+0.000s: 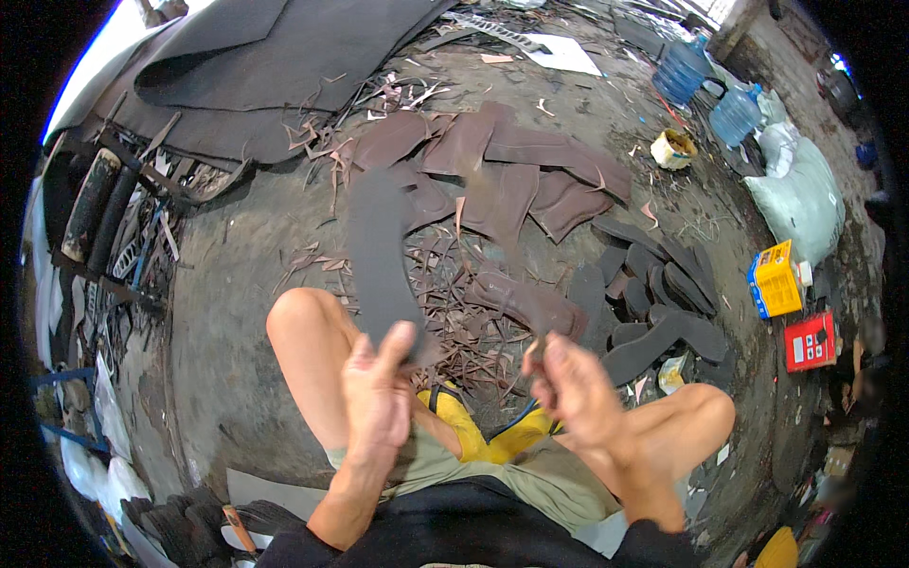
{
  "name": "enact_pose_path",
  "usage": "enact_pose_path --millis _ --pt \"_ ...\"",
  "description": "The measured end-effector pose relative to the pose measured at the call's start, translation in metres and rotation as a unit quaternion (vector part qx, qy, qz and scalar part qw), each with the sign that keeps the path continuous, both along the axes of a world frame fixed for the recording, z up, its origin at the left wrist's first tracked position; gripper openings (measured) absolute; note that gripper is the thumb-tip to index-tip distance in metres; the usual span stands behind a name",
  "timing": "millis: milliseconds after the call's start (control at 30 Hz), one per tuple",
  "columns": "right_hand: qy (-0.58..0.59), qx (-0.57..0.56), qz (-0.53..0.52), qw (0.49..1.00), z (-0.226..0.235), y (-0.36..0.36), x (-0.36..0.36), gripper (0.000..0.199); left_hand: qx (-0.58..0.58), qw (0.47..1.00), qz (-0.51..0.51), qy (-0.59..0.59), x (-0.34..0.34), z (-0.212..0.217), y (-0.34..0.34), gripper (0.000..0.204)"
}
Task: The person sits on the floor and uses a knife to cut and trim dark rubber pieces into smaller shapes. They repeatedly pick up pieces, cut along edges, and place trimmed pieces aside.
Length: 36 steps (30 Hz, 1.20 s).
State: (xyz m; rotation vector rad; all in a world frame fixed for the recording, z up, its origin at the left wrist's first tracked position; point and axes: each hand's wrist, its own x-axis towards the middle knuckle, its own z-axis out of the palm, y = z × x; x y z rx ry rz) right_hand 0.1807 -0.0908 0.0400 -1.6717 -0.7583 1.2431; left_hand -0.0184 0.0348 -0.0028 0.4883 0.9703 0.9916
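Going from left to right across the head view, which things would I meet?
White plastic bags, left hand with a curved grey piece, right hand, small yellowish pot, red box.

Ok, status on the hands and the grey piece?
Left hand gripping grey piece by near end. Right hand curled, hold too blurred to tell. Scraps litter floor.

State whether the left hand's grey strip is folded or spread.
Spread: the grey strip extends beyond the left hand without a visible fold.
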Motion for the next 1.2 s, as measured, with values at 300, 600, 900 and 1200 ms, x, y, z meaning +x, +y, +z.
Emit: enact_pose_path --millis 300,600,900,1200 --pt "-0.287 -0.002 -0.035 0.957 -0.057 -0.050 -0.088 0.043 -0.011 0.997 0.028 -0.075 0.037 0.008 -0.023 0.032" --pt "-0.251 0.007 0.027 0.968 -0.047 -0.028 -0.069 0.048 0.010 0.999 -0.021 -0.034 0.011 0.001 -0.040 0.029" --pt "0.161 0.002 -0.059 0.985 -0.049 0.008 -0.053 0.036 0.127 0.951 -0.202 0.195 -0.017 -0.041 -0.048 0.045" --pt "0.158 0.189 -0.524 0.815 -0.059 -0.068 0.048 0.034 0.473 0.671 -0.406 0.401 0.145 -0.159 0.034 0.072"
